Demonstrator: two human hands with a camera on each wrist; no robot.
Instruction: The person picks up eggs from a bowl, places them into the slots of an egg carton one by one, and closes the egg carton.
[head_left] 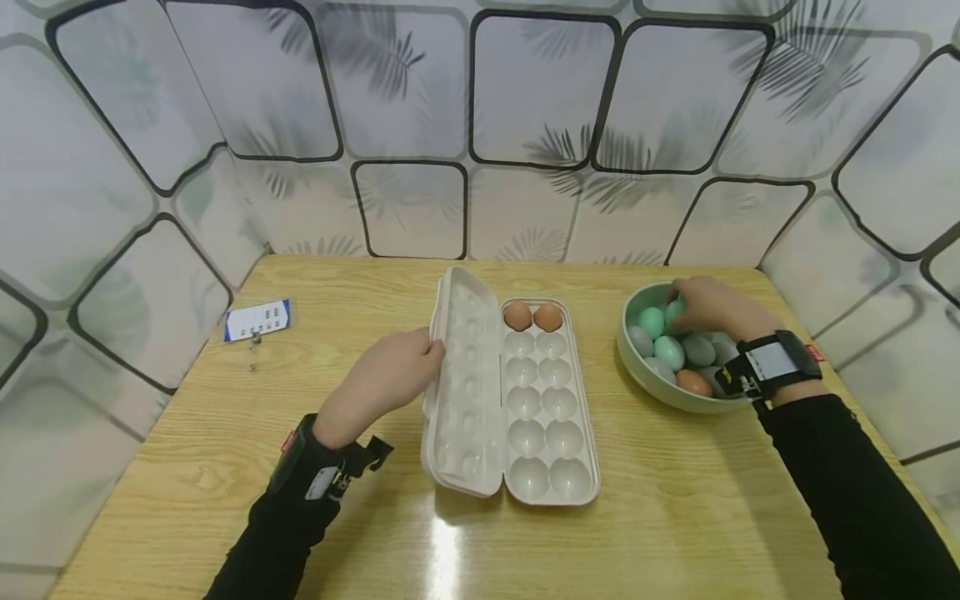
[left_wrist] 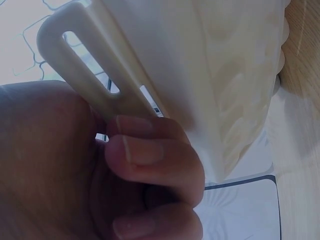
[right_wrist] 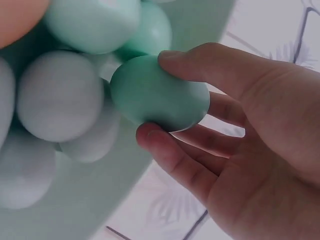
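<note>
An egg carton (head_left: 527,433) lies open on the table, its lid (head_left: 468,400) raised on the left side. Two brown eggs (head_left: 517,316) fill the far row of cups. My left hand (head_left: 393,367) pinches the lid's outer edge; the left wrist view shows its curled fingers at the slotted closing flap (left_wrist: 82,65). Over the far side of a pale green bowl (head_left: 637,375), my right hand (head_left: 708,307) grips a green egg (right_wrist: 157,92) between thumb and fingers. Below it in the bowl lie several green and grey eggs (right_wrist: 60,95) and a brown egg (head_left: 693,382).
A white and blue card (head_left: 257,321) with a small clip lies at the table's far left. Patterned curtain panels (head_left: 408,208) stand along the table's back and sides. The wooden table (head_left: 360,533) runs in front of the carton.
</note>
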